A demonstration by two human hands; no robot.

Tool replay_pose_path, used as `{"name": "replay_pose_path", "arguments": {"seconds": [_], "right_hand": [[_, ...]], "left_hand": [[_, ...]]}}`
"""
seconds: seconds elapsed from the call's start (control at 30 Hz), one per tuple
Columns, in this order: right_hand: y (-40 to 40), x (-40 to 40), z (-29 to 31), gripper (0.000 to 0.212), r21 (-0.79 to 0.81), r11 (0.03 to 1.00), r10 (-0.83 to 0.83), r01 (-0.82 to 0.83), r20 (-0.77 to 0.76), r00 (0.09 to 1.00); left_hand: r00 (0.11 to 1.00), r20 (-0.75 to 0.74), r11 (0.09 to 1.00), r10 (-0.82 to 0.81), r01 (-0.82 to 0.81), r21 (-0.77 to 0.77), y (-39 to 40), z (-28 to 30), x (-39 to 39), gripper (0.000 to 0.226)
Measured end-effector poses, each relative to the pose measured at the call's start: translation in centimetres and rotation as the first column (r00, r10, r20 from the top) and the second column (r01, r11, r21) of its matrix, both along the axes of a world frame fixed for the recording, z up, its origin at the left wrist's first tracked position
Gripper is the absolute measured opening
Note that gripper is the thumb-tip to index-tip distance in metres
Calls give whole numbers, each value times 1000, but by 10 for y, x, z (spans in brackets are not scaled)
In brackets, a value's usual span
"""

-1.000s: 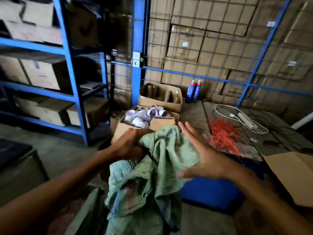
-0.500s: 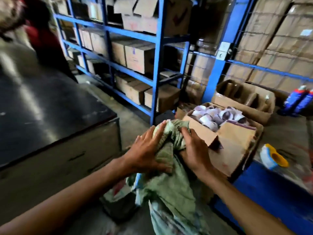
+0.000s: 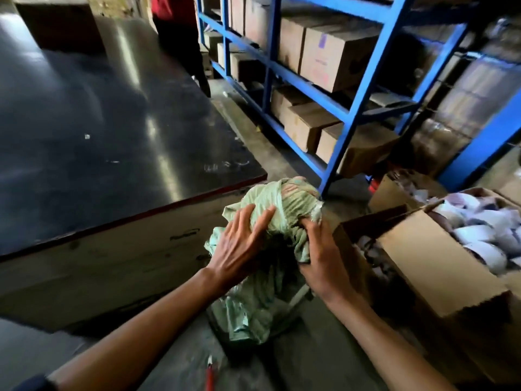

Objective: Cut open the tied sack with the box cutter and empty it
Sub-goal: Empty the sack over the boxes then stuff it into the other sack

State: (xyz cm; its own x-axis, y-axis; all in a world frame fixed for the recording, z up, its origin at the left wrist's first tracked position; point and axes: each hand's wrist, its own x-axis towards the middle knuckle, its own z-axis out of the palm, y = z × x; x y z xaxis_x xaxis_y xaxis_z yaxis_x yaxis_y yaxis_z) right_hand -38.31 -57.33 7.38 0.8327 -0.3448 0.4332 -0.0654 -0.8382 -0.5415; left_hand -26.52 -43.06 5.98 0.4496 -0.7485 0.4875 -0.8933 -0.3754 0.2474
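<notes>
A crumpled pale green woven sack (image 3: 284, 206) hangs limp in front of me, bunched into a ball at the top, its lower part (image 3: 253, 314) reaching down to the floor. My left hand (image 3: 239, 246) presses flat against the left side of the bunch, fingers spread. My right hand (image 3: 318, 255) grips the bunched cloth from the right, fingertips dug into the folds. A red-handled tool that looks like the box cutter (image 3: 210, 373) lies on the floor below the sack, near the bottom edge.
A large black-topped table (image 3: 98, 131) fills the left. Blue shelving (image 3: 352, 114) with cardboard boxes stands behind. An open carton of white rolls (image 3: 423, 258) sits at right. A person in red (image 3: 174, 29) stands at the far end.
My view has swung left, from the blue table and cartons to the black table. Both hands have closed in on the sack and bunched its top into a ball.
</notes>
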Motion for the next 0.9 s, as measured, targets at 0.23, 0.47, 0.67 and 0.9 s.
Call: {"name": "replay_pose_path", "arguments": {"seconds": [0.23,0.47,0.67,0.9], "right_hand": [[-55,73,-169,62,-143,986,61,-84,-153,986],[-60,94,-386,77,-126,965,122,-231,-564,817],[-27,78,-438,41,469,882,267,-32,-444,855],[12,86,-390,30,235,971,32,45,-315,948]], "left_hand": [[997,-83,995,1,8,101,-26,-162,60,89],[875,-391,747,288,51,663,-21,-365,69,91],[787,-503,683,358,147,716,17,-432,40,82],[865,-396,856,308,-70,513,40,-390,55,63]]}}
